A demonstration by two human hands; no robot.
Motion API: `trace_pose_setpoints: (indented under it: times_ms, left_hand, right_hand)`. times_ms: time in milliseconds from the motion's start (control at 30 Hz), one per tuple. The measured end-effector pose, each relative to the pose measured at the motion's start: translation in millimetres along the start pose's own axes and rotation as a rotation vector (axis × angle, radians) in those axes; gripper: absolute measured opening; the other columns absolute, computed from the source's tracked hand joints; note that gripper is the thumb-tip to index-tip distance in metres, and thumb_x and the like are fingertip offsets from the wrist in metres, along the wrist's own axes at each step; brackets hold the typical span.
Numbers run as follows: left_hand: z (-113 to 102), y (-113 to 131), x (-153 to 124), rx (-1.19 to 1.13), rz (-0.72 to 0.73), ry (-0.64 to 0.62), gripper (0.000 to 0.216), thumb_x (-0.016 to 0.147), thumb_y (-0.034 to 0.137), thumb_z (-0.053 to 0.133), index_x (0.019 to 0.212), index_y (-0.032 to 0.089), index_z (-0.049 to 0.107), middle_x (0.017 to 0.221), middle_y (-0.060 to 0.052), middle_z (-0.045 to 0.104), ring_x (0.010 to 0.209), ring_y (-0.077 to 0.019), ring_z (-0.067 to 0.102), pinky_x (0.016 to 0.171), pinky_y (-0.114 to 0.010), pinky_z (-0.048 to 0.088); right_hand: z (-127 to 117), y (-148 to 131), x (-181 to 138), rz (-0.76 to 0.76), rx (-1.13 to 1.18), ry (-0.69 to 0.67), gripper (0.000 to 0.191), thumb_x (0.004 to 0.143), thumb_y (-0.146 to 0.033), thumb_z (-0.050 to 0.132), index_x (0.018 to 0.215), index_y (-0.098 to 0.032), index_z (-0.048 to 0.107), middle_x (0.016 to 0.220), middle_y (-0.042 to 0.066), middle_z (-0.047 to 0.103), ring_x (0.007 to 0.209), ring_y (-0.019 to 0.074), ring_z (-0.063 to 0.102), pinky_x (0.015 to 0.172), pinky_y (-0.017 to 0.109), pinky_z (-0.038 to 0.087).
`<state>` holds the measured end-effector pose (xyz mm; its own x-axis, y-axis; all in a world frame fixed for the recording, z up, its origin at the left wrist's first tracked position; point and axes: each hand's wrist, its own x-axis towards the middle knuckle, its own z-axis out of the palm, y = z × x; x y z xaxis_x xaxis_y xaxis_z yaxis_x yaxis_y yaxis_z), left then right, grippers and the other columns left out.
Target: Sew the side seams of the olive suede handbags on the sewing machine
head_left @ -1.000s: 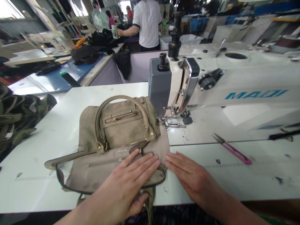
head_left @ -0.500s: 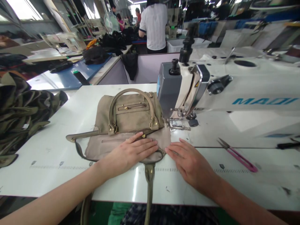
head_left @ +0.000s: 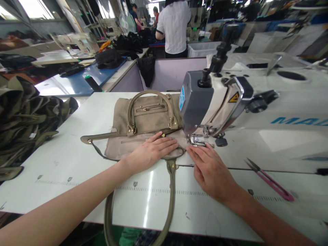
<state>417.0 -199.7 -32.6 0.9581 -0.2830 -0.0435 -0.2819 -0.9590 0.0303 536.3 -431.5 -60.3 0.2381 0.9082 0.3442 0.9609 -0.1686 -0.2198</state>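
Observation:
A khaki handbag (head_left: 151,118) lies on the table beside the sewing machine, its pinkish-beige lining (head_left: 138,142) spread toward me. One handle (head_left: 150,91) arches over the front zip pocket; the other handle (head_left: 172,191) hangs toward me past the table edge. My left hand (head_left: 153,150) rests flat on the lining, fingers stretched out. My right hand (head_left: 208,165) lies at the bag's right edge, fingers extended and fingertips touching that edge, just in front of the presser foot (head_left: 198,140). Its thumb is mostly hidden. The bag's right edge reaches close to the foot.
The sewing machine head (head_left: 205,99) stands at right. Thread snips (head_left: 271,181) with pink handles lie right of my right hand. A dark olive pile (head_left: 28,119) sits at left. A green-topped thread cone (head_left: 92,83) is beyond the table. A person in white (head_left: 175,29) stands further back.
The bag has slid away from me, its right edge nearer the presser foot, and both hands moved with it. More of the near handle now shows on the table. The camera view has shifted slightly.

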Motion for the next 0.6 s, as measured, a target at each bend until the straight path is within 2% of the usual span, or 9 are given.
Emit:
trace_pose_setpoints:
  times_ms: [233,367,467,533,600]
  left_hand:
    - [3,-17,18,-0.046,-0.045,0.036,0.051,0.098,0.011,0.027,0.148,0.019,0.027,0.154,-0.003,0.034,0.143,-0.0108,0.025,0.12,-0.037,0.003]
    - [9,-16,16,-0.05,-0.075,0.081,0.053,0.097,0.011,0.029,0.149,0.02,0.026,0.154,-0.003,0.033,0.144,-0.0112,0.022,0.121,-0.04,0.001]
    - [11,-8,13,0.034,-0.268,0.173,0.063,0.09,0.006,0.034,0.15,0.024,0.024,0.158,-0.006,0.021,0.147,-0.0214,0.012,0.117,-0.056,-0.004]
    - [10,-5,12,0.04,-0.447,0.183,0.075,0.082,0.005,0.041,0.151,0.026,0.02,0.16,-0.012,0.012,0.147,-0.0312,0.007,0.112,-0.067,0.002]
    - [6,-7,10,-0.01,-0.531,0.116,0.083,0.077,0.005,0.045,0.152,0.026,0.016,0.159,-0.017,0.01,0.146,-0.0351,0.009,0.108,-0.071,0.013]
  right_hand:
    - [2,1,-5,0.011,0.014,0.02,0.046,0.086,-0.011,0.042,0.131,-0.004,0.052,0.128,0.018,0.053,0.122,0.0293,0.045,0.111,0.056,0.031]
    - [6,0,-8,-0.006,0.011,0.071,0.043,0.088,-0.011,0.041,0.129,-0.003,0.052,0.125,0.019,0.054,0.119,0.03,0.047,0.108,0.056,0.035]
    - [11,2,-10,-0.017,-0.014,0.088,0.043,0.089,-0.01,0.04,0.131,-0.004,0.05,0.128,0.018,0.053,0.121,0.0299,0.047,0.106,0.056,0.04]
    - [15,5,-11,-0.029,-0.042,0.091,0.044,0.089,-0.011,0.04,0.132,-0.006,0.049,0.13,0.018,0.052,0.123,0.0298,0.047,0.105,0.055,0.042]
    - [18,8,-12,-0.038,-0.079,0.111,0.045,0.088,-0.012,0.04,0.132,-0.008,0.049,0.13,0.017,0.053,0.122,0.0297,0.049,0.103,0.054,0.045]
